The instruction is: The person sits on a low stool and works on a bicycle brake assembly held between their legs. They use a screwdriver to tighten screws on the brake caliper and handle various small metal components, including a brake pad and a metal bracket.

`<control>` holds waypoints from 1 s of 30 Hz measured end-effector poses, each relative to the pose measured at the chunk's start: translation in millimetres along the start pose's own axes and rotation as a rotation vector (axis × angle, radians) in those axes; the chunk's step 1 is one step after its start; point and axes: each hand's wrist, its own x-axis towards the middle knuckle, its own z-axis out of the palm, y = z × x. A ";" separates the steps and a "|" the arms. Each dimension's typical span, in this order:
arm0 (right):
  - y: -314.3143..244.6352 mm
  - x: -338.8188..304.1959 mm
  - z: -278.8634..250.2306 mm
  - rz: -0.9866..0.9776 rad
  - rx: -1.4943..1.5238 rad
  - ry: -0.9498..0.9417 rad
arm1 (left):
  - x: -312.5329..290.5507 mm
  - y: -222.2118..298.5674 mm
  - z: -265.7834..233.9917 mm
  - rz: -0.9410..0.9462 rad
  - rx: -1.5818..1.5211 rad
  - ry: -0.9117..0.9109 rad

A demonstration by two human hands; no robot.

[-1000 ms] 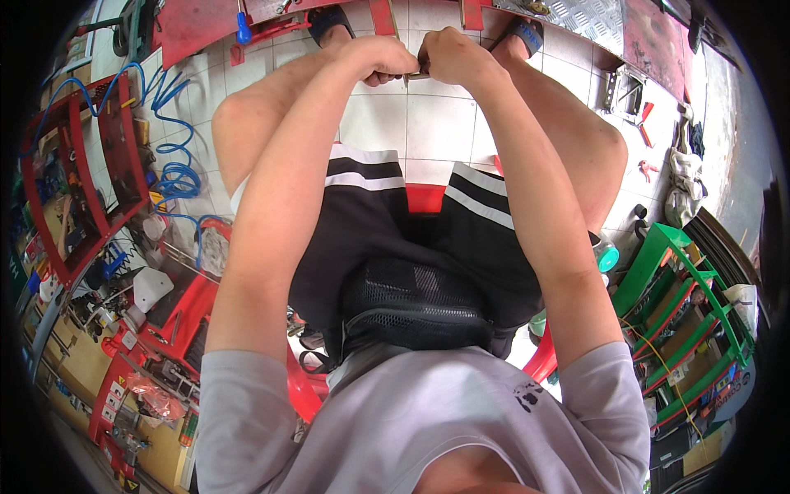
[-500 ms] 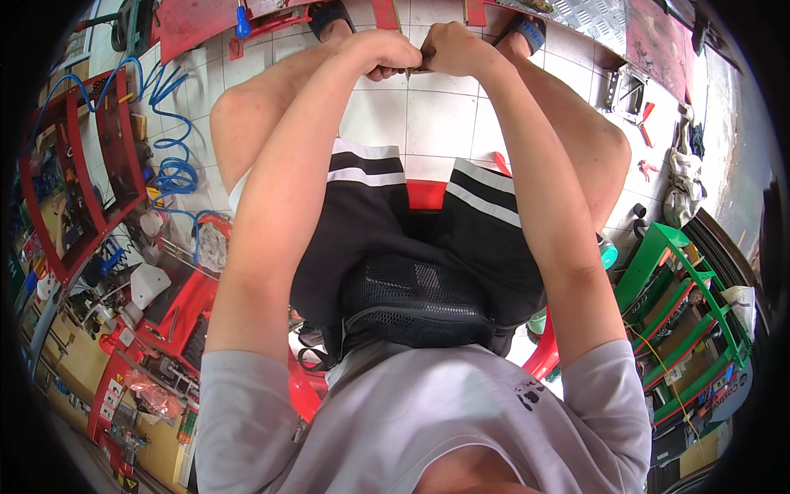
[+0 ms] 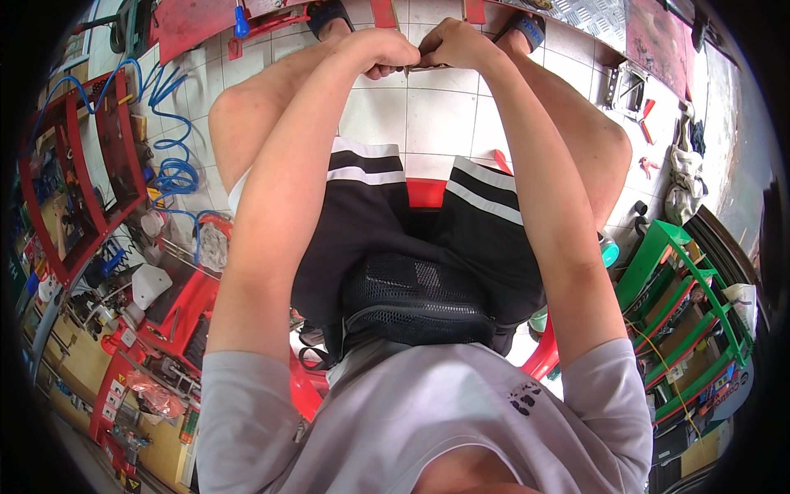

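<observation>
Both arms reach forward, and my hands meet over the tiled floor between my feet. My left hand (image 3: 385, 53) is closed, its fingers curled, with a small thin tip pointing down beside it. Close against it, my right hand (image 3: 457, 44) is closed around a thin, dark, narrow piece (image 3: 429, 67), whose lower edge shows beneath the fingers. The backs of the hands cover most of whatever is between them, so its kind cannot be made out.
A red platform (image 3: 197, 29) and a metal tread plate (image 3: 588, 18) lie ahead. Coiled blue hose (image 3: 174, 174) and a red frame (image 3: 107, 156) stand left. A green rack (image 3: 687, 305) is at right, with red-handled pliers (image 3: 648, 167) on the floor. Blue-handled tool (image 3: 241, 22) is front left.
My right hand has shifted up slightly, and more of the thin piece shows beneath its fingers. My left hand has barely moved.
</observation>
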 end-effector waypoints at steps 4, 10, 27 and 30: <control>-3.2 -3.2 1.6 -0.030 0.033 0.028 | 2.2 -2.1 0.2 -0.016 0.013 0.014; -10.4 -4.2 -1.6 0.021 -0.085 0.016 | 3.3 -2.6 1.1 0.012 -0.007 0.006; -12.4 -7.5 3.3 0.042 -0.047 0.071 | -4.1 2.3 -1.2 -0.004 -0.013 0.009; -11.1 -6.4 4.5 0.005 -0.053 0.089 | -5.6 6.3 1.2 -0.032 0.032 0.062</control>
